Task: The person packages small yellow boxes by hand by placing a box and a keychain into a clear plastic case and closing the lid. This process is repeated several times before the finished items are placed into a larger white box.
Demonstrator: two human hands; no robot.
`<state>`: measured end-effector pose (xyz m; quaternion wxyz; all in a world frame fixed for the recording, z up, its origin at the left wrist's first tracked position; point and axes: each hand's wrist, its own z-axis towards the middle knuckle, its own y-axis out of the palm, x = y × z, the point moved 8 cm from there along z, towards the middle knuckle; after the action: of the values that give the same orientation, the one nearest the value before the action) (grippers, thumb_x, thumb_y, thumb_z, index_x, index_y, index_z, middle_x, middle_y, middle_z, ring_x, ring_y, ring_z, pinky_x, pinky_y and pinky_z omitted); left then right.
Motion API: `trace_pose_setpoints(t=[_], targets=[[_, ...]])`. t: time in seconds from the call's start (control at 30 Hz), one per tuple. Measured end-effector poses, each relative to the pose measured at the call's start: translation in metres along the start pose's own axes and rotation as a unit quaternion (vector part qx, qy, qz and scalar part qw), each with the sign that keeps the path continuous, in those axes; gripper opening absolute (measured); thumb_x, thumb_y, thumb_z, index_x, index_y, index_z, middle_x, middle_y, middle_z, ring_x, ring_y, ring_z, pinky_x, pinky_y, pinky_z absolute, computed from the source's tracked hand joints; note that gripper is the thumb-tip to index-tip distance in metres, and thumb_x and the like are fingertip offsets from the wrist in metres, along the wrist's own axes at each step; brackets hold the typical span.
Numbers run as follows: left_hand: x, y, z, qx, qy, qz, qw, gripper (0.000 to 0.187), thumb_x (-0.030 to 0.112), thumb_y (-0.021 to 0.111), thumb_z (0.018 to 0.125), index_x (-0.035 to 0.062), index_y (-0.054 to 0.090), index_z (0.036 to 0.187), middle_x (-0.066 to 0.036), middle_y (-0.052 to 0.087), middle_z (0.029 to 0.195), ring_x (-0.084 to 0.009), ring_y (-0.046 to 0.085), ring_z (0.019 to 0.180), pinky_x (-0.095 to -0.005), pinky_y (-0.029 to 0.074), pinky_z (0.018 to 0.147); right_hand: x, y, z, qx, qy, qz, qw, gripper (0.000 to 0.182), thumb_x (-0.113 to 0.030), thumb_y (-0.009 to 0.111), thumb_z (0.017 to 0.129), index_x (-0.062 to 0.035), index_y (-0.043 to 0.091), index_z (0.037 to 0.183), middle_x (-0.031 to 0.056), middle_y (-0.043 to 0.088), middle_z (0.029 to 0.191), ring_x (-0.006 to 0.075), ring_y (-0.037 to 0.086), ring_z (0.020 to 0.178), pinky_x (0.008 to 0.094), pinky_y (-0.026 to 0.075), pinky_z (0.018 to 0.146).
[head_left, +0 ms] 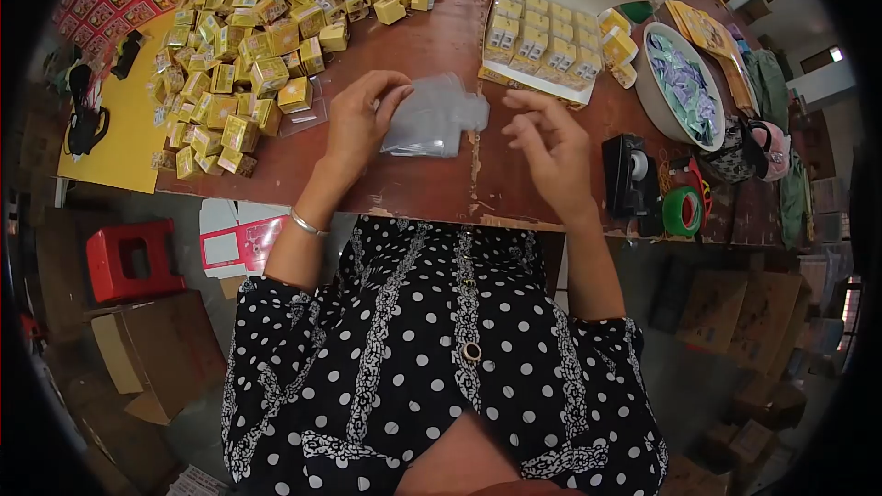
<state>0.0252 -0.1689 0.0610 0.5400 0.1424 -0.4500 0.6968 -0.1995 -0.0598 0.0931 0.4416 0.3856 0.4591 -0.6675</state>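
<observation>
Several clear plastic bags (427,129) lie in a loose stack on the table in front of me. My left hand (360,119) is at their left side, thumb and fingertips pinched together at the edge of an upper bag. To the right of the stack, my right hand (551,152) hovers with its fingers bent and apart, holding nothing. A large heap of small yellow boxes (241,55) spreads to the left of my left hand. Beyond my right hand stands an open carton (537,84) packed with rows of similar yellow boxes.
At the right are a black tape dispenser (622,179), a green tape roll (682,211) and a white bowl (654,96) of purple and green packets. Yellow boxes (618,44) sit beside the carton. A red stool (135,259) stands below the table's left side, near cardboard boxes (170,344).
</observation>
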Motion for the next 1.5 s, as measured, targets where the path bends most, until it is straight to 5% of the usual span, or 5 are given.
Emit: trace_pose_setpoints(t=[0.57, 0.77, 1.03, 1.17, 1.5], targets=[[0.093, -0.002, -0.042, 0.000, 0.139, 0.043, 0.989, 0.021, 0.009, 0.078, 0.082, 0.0069, 0.071, 0.102, -0.007, 0.067, 0.086, -0.0264, 0.067, 0.078, -0.0364, 0.054, 0.064, -0.002, 0.057, -0.044, -0.233, 0.213, 0.196, 0.928, 0.046, -0.007, 0.052, 0.101, 0.0016, 0.039, 0.144, 0.0188, 0.066, 0.122, 0.0169, 0.072, 0.074, 0.0258, 0.059, 0.062], [0.098, 0.014, -0.065, -0.185, 0.147, 0.144, 0.961, 0.100, 0.028, 0.088, 0.072, -0.0016, 0.033, 0.150, -0.022, 0.055, 0.137, -0.0398, 0.062, 0.115, -0.0451, 0.054, 0.091, 0.014, 0.063, -0.048, -0.249, 0.254, 0.311, 0.882, 0.059, -0.008, 0.053, 0.098, 0.0012, 0.029, 0.150, 0.0227, 0.065, 0.130, 0.0162, 0.070, 0.061, 0.0213, 0.054, 0.050], [0.049, 0.007, -0.080, -0.152, -0.069, -0.114, 0.979, 0.052, 0.014, 0.080, 0.087, 0.0008, 0.058, 0.132, -0.017, 0.074, 0.107, -0.0274, 0.074, 0.095, -0.0367, 0.059, 0.082, 0.004, -0.014, -0.009, 0.019, 0.076, 0.147, 0.986, 0.026, -0.016, 0.056, 0.104, 0.0017, 0.064, 0.122, 0.0125, 0.073, 0.112, 0.0093, 0.066, 0.073, 0.0209, 0.050, 0.062], [0.040, 0.015, -0.087, -0.178, -0.220, -0.260, 0.923, 0.044, 0.009, 0.071, 0.096, 0.0002, 0.056, 0.137, -0.008, 0.073, 0.107, -0.0126, 0.068, 0.099, -0.0288, 0.056, 0.087, 0.012, 0.006, 0.004, -0.010, 0.077, 0.106, 0.991, 0.029, -0.020, 0.056, 0.105, 0.0010, 0.064, 0.123, 0.0106, 0.071, 0.113, 0.0105, 0.066, 0.088, 0.0229, 0.051, 0.068], [0.057, -0.036, -0.089, -0.116, -0.167, -0.353, 0.913, 0.060, 0.044, 0.046, 0.108, -0.0023, 0.043, 0.145, -0.006, 0.061, 0.100, -0.0115, 0.060, 0.083, -0.0259, 0.050, 0.076, 0.032, 0.152, 0.096, -0.197, 0.025, 0.030, 0.980, 0.025, -0.019, 0.066, 0.099, -0.0005, 0.066, 0.116, 0.0059, 0.070, 0.108, 0.0155, 0.065, 0.092, 0.0281, 0.055, 0.075]])
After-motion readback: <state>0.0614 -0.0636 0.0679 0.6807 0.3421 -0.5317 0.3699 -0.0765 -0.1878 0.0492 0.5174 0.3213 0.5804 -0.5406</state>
